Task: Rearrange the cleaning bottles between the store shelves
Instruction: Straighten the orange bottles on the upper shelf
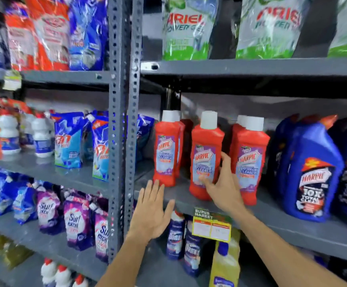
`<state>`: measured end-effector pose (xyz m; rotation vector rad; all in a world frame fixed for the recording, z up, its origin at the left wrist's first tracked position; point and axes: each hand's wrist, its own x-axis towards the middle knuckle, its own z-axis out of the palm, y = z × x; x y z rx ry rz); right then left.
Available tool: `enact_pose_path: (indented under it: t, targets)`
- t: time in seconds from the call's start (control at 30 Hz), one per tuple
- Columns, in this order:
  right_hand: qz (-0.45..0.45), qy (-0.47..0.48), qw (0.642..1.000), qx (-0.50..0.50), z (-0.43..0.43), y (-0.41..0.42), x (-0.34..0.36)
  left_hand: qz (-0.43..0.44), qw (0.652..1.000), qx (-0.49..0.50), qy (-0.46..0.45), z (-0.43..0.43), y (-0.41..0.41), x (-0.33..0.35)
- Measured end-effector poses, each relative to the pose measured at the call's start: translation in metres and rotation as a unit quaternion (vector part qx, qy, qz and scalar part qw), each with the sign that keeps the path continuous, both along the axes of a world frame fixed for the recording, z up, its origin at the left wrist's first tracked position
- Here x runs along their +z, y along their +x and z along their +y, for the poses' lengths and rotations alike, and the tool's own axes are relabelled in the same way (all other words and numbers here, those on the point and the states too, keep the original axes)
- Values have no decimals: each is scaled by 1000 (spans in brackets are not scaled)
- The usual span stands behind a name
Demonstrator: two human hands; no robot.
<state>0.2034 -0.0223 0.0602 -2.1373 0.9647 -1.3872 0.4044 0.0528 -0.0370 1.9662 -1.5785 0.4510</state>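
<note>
Gripping red Harpic bottle (205, 156), right hand (222, 183); shelf edge (181, 200) near.

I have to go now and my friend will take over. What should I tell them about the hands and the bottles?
Right hand: fingers around the lower part of the middle red bottle, which stands upright on the shelf. The grip looks partial, not lifted.
Left hand: open and empty, near the shelf edge below the left red bottle.
Bottles: more red bottles stand to the right, then blue bottles. Other bottles stand on the shelf below.
Done: cannot tell from this view.
Left: probably lift the middle bottle and move it to its new shelf.
</note>
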Motion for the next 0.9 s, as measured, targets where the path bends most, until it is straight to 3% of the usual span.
enact_pose_path:
  t: [0.17,0.53,0.9]
  targets:
    - [28,15,998,-47,-24,12,-9,11,1000,-9,19,0,1,2]
    - [-5,57,998,15,-42,11,-45,27,1000,-9,9,-1,-1,0]
    - [18,42,999,1,-45,16,-49,29,1000,-3,3,1,-3,2]
